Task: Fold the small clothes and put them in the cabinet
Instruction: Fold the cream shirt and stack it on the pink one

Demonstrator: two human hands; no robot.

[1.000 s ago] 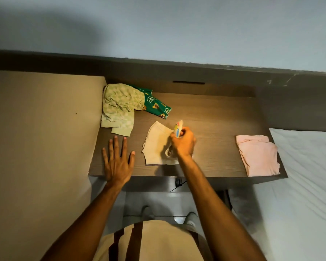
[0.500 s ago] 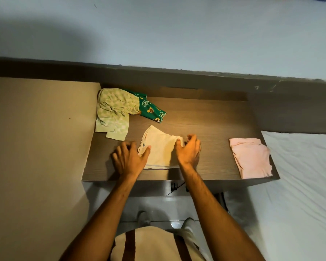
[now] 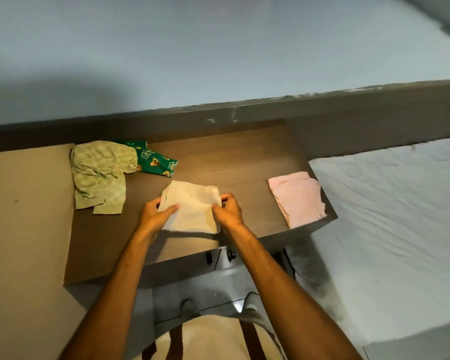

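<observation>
Pinching the cream garment (image 3: 192, 206) by its two side edges, the left hand (image 3: 155, 216) has thumb on top and fingers tucked beneath the left edge, while the right hand (image 3: 227, 211) grips the right edge the same way, both closed on the cloth. It lies near the middle of the tabletop (image 3: 244, 157), close to the front edge, partly folded and slightly lifted at the sides. Thin knit like this should be light, limp and a little clingy, so it will sag wherever it is unsupported; holding it at opposite edges and keeping it taut looks like the sensible way to lay one half over the other, then pressing the crease flat against the wood. A pink garment (image 3: 298, 198) sits already folded at the right edge of the tabletop, well apart. A pale green garment (image 3: 99, 175) lies crumpled at the back left corner, overlapping a dark green printed garment (image 3: 156, 162) just beside it; both appear unfolded. No cabinet interior can be made out from this angle, so the putting-away seems some way off
</observation>
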